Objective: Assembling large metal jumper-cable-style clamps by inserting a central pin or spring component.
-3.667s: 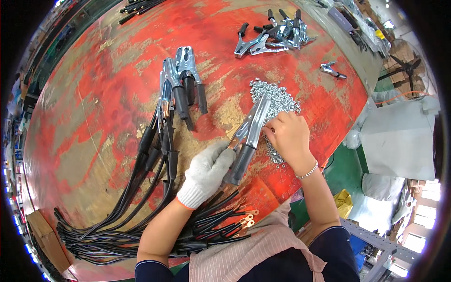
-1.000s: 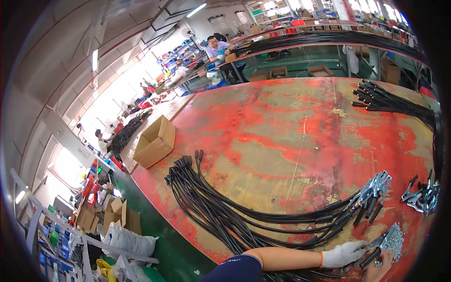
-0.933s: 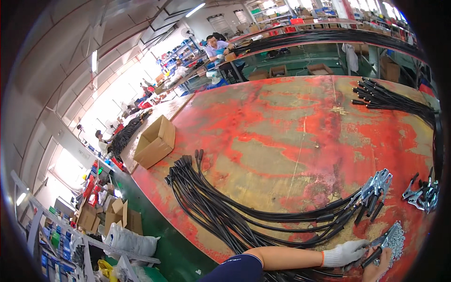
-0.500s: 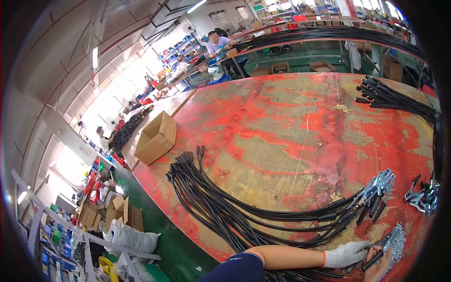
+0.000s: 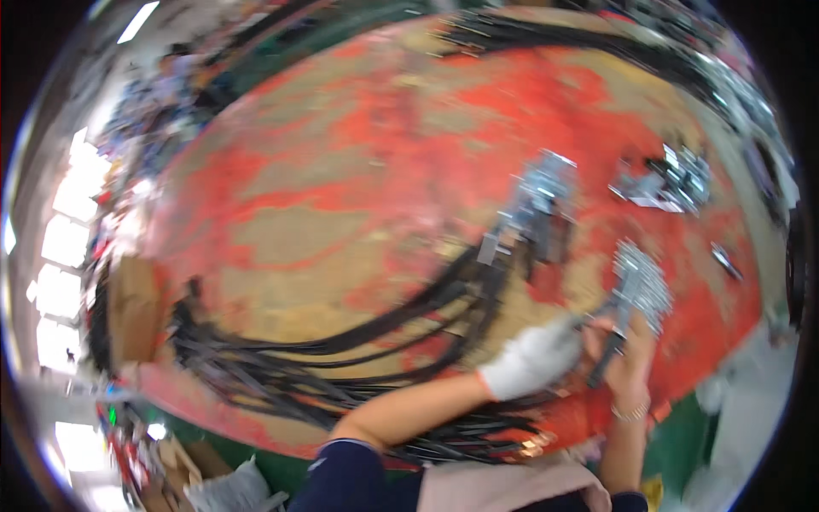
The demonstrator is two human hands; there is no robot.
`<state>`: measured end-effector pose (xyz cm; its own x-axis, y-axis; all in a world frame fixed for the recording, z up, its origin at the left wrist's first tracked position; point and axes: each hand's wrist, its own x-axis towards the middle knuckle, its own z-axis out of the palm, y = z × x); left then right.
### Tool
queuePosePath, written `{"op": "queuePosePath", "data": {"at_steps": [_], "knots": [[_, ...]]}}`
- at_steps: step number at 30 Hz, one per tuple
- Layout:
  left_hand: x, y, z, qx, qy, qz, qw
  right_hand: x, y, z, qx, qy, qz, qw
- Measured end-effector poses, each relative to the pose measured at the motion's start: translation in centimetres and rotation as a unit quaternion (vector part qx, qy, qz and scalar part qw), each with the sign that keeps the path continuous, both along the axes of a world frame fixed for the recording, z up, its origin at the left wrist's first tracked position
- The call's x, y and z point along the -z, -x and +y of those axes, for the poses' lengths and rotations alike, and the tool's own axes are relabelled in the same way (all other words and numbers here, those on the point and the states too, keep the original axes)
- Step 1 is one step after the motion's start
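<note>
My left hand (image 5: 536, 357), in a white glove, is curled with its fingertips close beside my right hand. What it pinches is blurred. My bare right hand (image 5: 633, 358) grips a silver metal clamp (image 5: 628, 288) with a black handle or sleeve that sticks out below the fingers. Right beside the clamp lies a heap of small shiny metal parts (image 5: 655, 299). A bundle of black cables (image 5: 341, 346) curves across the table to the left of my hands. Silver clamps (image 5: 543, 189) are gathered at its right end.
The large worktable (image 5: 299, 239) has worn red paint. A pile of metal clamps (image 5: 674, 181) lies at the right, with a small metal piece (image 5: 727, 261) nearer me. More black cables (image 5: 554, 41) run along the far edge. A cardboard box (image 5: 135, 307) stands at the left.
The view has swung right and downward, so both hands appear nearer the middle and my right forearm shows. The clamp stays in my right hand, the gloved hand beside it.
</note>
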<state>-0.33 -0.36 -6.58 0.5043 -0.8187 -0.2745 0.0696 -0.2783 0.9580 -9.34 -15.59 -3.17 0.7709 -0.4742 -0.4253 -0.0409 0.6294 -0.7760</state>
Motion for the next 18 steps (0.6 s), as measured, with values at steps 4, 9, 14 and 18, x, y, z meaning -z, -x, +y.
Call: {"op": "queuePosePath", "data": {"at_steps": [4,9,14,18], "knots": [[-2.1,0.3,-0.3,-0.023,0.039,-0.074,0.996,0.0,0.3,-0.8,-0.063,0.697,-0.03,0.714],[-4.2,0.4,-0.6,-0.004,-0.034,0.087,0.996,-0.4,0.6,-0.2,-0.04,0.695,-0.035,0.717],[-4.0,0.6,0.0,-0.007,-0.017,0.039,0.999,-0.2,0.7,0.7,-0.025,0.675,-0.042,0.736],[-4.2,0.5,0.1,-0.003,-0.016,0.052,0.998,0.3,0.8,1.0,-0.025,0.672,-0.027,0.739]]}}
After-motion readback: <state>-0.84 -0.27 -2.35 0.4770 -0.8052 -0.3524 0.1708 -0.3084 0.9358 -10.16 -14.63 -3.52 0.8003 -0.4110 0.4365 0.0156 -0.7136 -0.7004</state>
